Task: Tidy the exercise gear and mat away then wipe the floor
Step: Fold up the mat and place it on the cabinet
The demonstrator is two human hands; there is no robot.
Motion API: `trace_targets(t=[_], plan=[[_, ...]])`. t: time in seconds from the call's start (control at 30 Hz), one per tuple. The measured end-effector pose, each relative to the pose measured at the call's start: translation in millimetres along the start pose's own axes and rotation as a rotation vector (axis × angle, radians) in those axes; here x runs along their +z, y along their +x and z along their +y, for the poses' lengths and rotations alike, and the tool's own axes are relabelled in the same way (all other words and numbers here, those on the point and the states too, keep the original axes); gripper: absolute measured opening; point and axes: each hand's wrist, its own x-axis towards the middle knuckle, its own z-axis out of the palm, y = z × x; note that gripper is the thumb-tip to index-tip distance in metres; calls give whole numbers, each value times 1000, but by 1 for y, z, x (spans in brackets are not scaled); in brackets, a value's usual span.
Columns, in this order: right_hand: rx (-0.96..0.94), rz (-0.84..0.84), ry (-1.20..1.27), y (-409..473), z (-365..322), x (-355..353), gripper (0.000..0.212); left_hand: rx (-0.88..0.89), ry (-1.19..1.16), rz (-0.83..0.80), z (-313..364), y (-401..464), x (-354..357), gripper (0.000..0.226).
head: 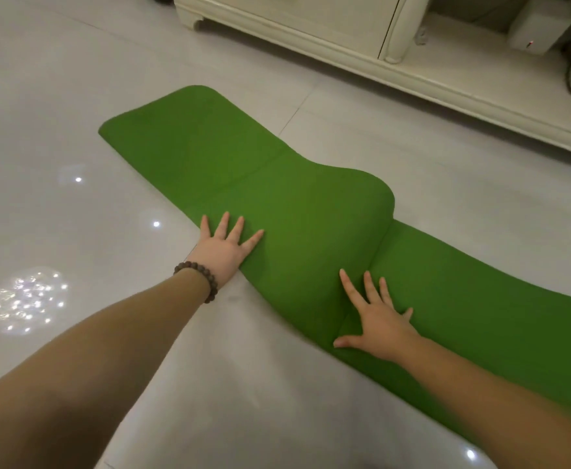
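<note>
One green mat (pixel 277 198) lies on the floor (pixel 57 113). Two hands press it flat, fingers spread: left hand (pixel 221 245) at 9 o'clock, right hand (pixel 379 319) at 5 o'clock.

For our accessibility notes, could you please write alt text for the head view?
Both hands, left hand and right hand, press flat on a partly folded green mat on a glossy tiled floor, beside a cream cabinet.

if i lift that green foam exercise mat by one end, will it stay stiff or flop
Probably flop: the green foam exercise mat already bends into a soft hump over itself. It looks light, since the flat left hand and right hand hold the fold down. It may slide on the glossy tiled floor.
</note>
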Motion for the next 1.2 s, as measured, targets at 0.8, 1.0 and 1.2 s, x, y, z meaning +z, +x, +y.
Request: trace_targets(t=[0.8, 1.0, 1.2], plan=[[21, 9, -205, 5, -10, 21, 99, -414, -334, -104, -26, -7, 31, 86], [22, 128, -207, 10, -27, -5, 84, -589, -495, -44, -49, 9, 52, 117], [-278, 292, -236, 63, -82, -34, 78, -721, -682, 4, -44, 32, 64, 117]])
